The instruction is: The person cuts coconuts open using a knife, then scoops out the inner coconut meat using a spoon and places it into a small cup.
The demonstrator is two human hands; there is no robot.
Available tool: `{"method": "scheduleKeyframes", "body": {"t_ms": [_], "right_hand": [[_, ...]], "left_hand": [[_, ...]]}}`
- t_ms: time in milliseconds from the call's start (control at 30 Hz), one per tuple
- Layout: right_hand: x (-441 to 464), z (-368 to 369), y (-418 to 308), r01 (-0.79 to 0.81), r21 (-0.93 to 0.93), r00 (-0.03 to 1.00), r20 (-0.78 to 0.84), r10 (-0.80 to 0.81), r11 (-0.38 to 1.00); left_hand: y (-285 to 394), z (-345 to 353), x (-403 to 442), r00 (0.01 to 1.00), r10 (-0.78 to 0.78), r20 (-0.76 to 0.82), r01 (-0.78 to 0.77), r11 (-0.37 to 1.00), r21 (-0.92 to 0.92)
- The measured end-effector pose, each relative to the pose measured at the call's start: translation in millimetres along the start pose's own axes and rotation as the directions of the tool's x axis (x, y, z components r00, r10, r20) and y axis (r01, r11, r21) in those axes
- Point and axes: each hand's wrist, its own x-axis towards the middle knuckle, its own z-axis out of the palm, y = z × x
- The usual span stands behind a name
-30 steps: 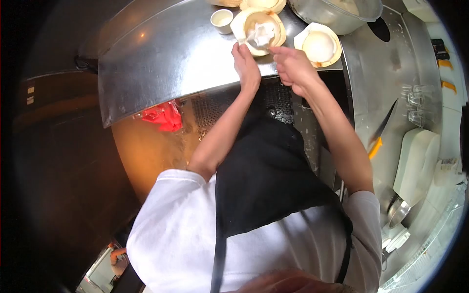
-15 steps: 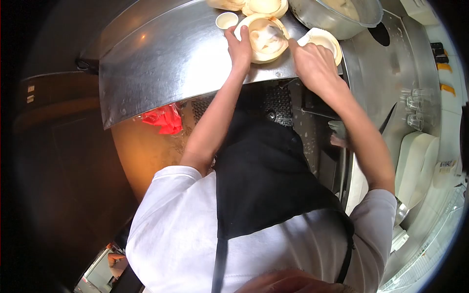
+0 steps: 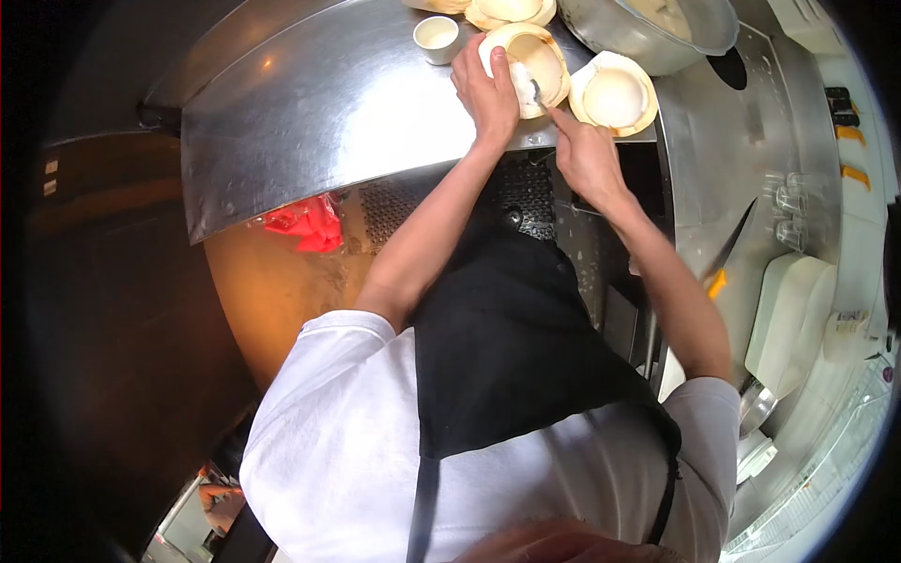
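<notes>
As the left hand (image 3: pixel 488 96), partly open, braces the left side of a pale shell bowl (image 3: pixel 543 58), the right hand (image 3: pixel 591 158) closes its fingers on a spoon-like tool (image 3: pixel 536 91), apparently scraping or stirring white contents. The bowl is at the counter's (image 3: pixel 310 117) near edge, left of another bowl (image 3: pixel 580 86); this stroke seems to need steady bracing.

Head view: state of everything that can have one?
Held shell: cut open, white matter inside.
Spoon: end inside it.
Left hand: open against its side.
Right hand: fingers closed on spoon handle.
Other shell: cut open, fill unclear.
Cup: upright, uncovered.
Large bowl: uncovered.
Knife: lying down.
Red plastic: crumpled.
</notes>
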Motion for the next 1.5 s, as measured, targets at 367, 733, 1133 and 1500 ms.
{"method": "scheduleKeyframes", "body": {"t_ms": [367, 733, 1133, 1500], "right_hand": [[1.1, 36.8, 2.1, -0.198, 0.641, 0.959, -0.031, 0.282, 0.742], [1.6, -1.9, 17.7, -0.239, 0.786, 0.966, 0.136, 0.218, 0.570], [20.7, -75.7, 9.4, -0.389, 0.758, 0.921, 0.319, 0.222, 0.523], [70.8, -105.3, -22.1, -0.291, 0.806, 0.949, 0.313, 0.046, 0.515]], "left_hand": [[-18.9, 8.1, -11.4, 0.944, -0.321, 0.079, 0.328, 0.886, -0.326], [-38.1, -56.2, 8.0, 0.892, -0.407, 0.198, 0.447, 0.862, -0.241], [-80.7, -65.9, 79.2, 0.953, -0.037, 0.302, -0.047, 0.963, 0.267], [-54.3, -79.6, 111.7, 0.895, -0.015, 0.446, -0.001, 0.999, 0.035]]}}
